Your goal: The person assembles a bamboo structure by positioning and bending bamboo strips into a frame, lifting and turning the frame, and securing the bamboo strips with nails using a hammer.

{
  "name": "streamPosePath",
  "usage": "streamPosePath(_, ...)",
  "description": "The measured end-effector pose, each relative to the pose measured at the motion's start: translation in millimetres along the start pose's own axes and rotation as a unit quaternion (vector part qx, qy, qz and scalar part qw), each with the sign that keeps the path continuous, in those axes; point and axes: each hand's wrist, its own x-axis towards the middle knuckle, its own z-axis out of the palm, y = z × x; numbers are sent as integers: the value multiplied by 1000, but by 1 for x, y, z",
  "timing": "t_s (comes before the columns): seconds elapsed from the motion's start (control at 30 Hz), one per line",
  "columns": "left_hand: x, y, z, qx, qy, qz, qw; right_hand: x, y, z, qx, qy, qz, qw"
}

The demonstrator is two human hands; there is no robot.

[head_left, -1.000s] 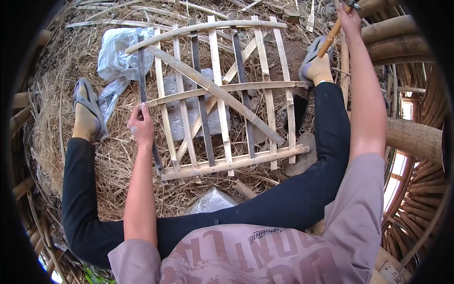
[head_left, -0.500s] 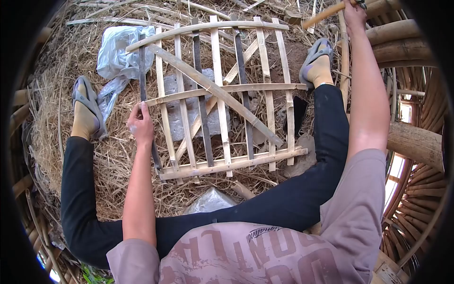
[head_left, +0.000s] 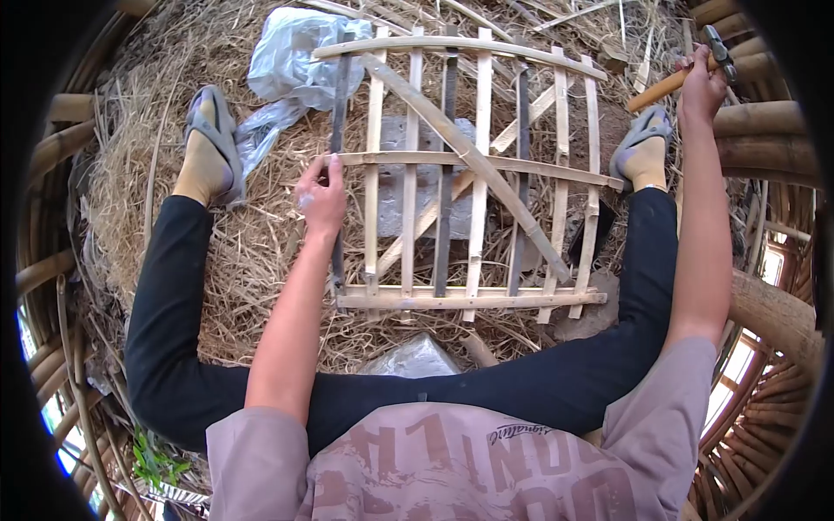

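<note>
A lattice panel of pale and dark bamboo slats [head_left: 476, 187] lies on the ground between my legs, with curved crosspieces and two diagonal strips. My left hand [head_left: 321, 198] pinches the left end of its middle crosspiece [head_left: 408, 158], where a dark slat [head_left: 341, 108] meets it. Whether a nail sits between the fingertips is too small to tell. Off to the upper right, my right hand [head_left: 700, 94] is closed around a hammer [head_left: 658, 90], gripping the wooden handle close to the metal head. The hammer is raised beside my right foot, apart from the panel.
Under the panel sits a grey block [head_left: 391, 187]. A clear plastic bag [head_left: 295, 65] rests at the upper left, near my left foot [head_left: 213, 143]. Another wrapped block [head_left: 413, 358] lies before my lap. Thick bamboo poles [head_left: 764, 130] line the right side; straw covers the ground.
The view has shifted, so panel, bag and feet appear farther right. My right hand now shows lower, with the whole hammer head in sight. My left hand stays on the same crosspiece end.
</note>
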Motion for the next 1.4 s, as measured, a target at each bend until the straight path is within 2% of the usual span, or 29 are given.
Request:
streamPosePath(0.03, -2, 0, 2, -37, 4, 12, 999, -2, 1, 2, -3, -20, 2, 1000)
streamPosePath(0.17, -12, 5, 13, -22, 10, -16, 1000, -6, 2, 10, 29, -64, 50, 996)
streamPosePath(0.3, -20, 25, 25, -61, -8, -39, 997, -24, -5, 21, 24, -94, 83, 992)
streamPosePath(0.43, -28, 30, 49, 31, 74, 36, 996, -40, 4, 19, 1, -129, 102, 986)
streamPosePath(0.57, -29, 39, 42, 57, 54, 31, 996, -71, 9, 23, -20, -142, 132, 981)
streamPosePath(0.63, -28, 37, 40, 58, 53, 33, 996, -83, 18, 20, -106, -175, 119, 972)
streamPosePath(0.7, -26, 32, 40, -11, 24, 22, 999, -103, 25, 17, -180, -211, 104, 955)
streamPosePath(0.77, -25, 27, 40, -35, 2, 31, 999, -136, 10, 33, -276, -245, 21, 929)
streamPosePath(0.8, -25, 25, 40, -44, -3, 15, 999, -152, 2, 42, -323, -260, -22, 910)
streamPosePath(0.83, -25, 25, 41, -52, -8, 0, 999, -164, -3, 46, -374, -305, -19, 876)
streamPosePath(1.0, -20, 13, 49, -181, -28, -82, 980, -230, -29, 96, -447, -441, -82, 774)
streamPosePath(1.1, -18, 17, 48, -185, -43, -95, 977, -258, -38, 122, -481, -482, -12, 732)
streamPosePath(1.2, -18, 16, 50, -177, -27, -68, 982, -283, -14, 131, -432, -458, -86, 772)
streamPosePath(1.23, -19, 16, 52, -181, -16, -56, 982, -290, -9, 134, -410, -447, -84, 790)
streamPosePath(1.4, -21, 18, 46, -91, 11, 25, 995, -306, 3, 145, -436, -460, -113, 765)
